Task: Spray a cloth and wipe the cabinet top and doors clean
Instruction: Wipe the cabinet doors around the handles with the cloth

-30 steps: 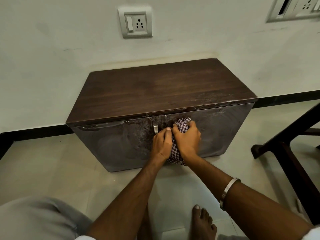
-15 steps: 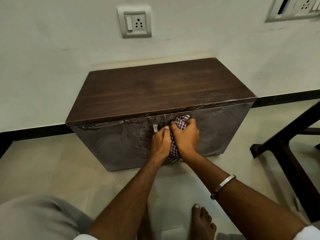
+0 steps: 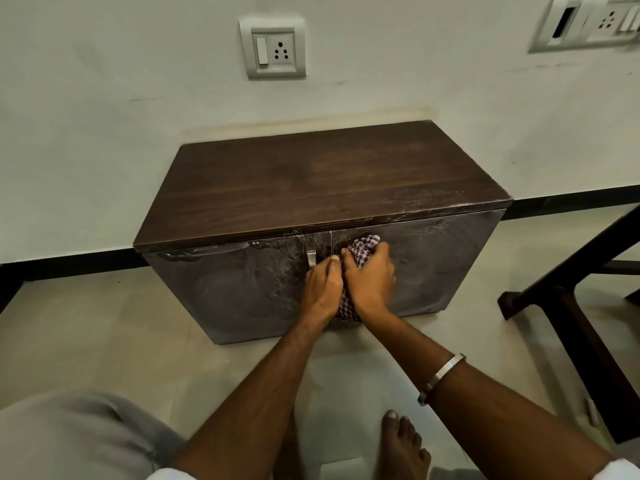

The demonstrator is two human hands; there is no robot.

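The purple-and-white checked cloth (image 3: 360,251), bunched into a wad, is pressed against the upper inner part of the right-hand door (image 3: 433,265) of the low dark-brown wooden cabinet (image 3: 322,181), just beside the seam between the two doors. The right hand (image 3: 370,278) grips it with fingers curled over the wad; the left hand (image 3: 323,289) lies against the right hand, its fingers curled at the cloth's edge, though how firmly it holds is hard to tell. A small metal handle (image 3: 311,259) sits on the left-hand door (image 3: 235,285), just beside the left hand's fingertips. Both doors show smeared, streaky marks. A silver bangle (image 3: 441,379) circles the right forearm. The cabinet stands on a pale tiled floor (image 3: 86,341) against a white wall with a socket plate (image 3: 273,48) above it.
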